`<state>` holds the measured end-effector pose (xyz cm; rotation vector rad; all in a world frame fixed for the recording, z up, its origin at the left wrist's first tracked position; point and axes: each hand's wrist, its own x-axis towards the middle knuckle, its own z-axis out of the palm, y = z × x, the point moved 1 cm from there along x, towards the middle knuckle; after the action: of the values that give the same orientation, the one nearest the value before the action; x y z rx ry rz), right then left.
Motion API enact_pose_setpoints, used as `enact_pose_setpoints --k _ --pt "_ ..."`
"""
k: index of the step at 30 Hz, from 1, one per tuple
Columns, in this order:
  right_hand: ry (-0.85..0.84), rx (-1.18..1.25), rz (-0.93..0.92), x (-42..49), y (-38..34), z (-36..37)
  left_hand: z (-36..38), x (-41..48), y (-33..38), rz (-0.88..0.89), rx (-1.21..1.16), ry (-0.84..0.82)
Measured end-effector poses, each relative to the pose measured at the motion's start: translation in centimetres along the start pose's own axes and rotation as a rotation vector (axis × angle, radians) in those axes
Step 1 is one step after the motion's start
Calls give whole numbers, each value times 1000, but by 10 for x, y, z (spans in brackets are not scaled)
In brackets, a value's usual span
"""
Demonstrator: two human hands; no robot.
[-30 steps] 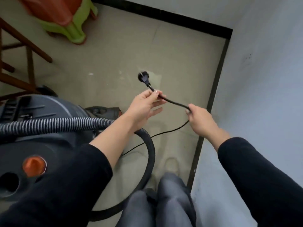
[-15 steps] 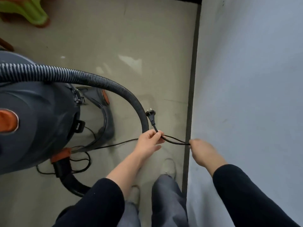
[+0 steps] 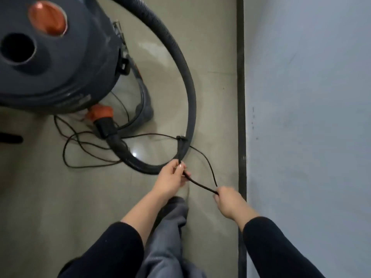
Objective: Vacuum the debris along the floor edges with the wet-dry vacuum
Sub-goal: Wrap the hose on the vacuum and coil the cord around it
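The dark grey wet-dry vacuum (image 3: 60, 63) with an orange button stands at the upper left. Its ribbed black hose (image 3: 186, 77) arcs from an orange-collared port down across the floor. My left hand (image 3: 170, 179) pinches the black power cord just below its plug (image 3: 181, 139), which points away from me. My right hand (image 3: 226, 198) grips the same cord (image 3: 200, 183) a short way along. The stretch between my hands is taut. The rest of the cord loops back toward the vacuum.
Slack cord (image 3: 80, 149) lies in loops on the beige floor by the vacuum's base. A black baseboard strip (image 3: 241, 97) runs along the pale wall (image 3: 311, 117) on the right. My grey trouser leg (image 3: 170, 227) and shoe are below my hands.
My view has tilted further down and the vacuum now fills the upper left. Both hands still hold the cord, now a little further apart with the plug pointing up over the hose.
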<state>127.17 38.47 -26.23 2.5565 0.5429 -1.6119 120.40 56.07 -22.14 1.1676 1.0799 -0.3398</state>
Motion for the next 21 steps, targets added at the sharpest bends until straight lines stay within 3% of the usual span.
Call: enact_pose_setpoints --k 11,17,21 --pt "-127 226 -165 -109 -103 170 -136 -128 -88 185 89 165" --pt "-177 307 -265 -162 -197 182 -262 -205 -71 307 85 168" --pt "-193 692 -345 -202 -275 156 -346 -237 -43 407 76 215"
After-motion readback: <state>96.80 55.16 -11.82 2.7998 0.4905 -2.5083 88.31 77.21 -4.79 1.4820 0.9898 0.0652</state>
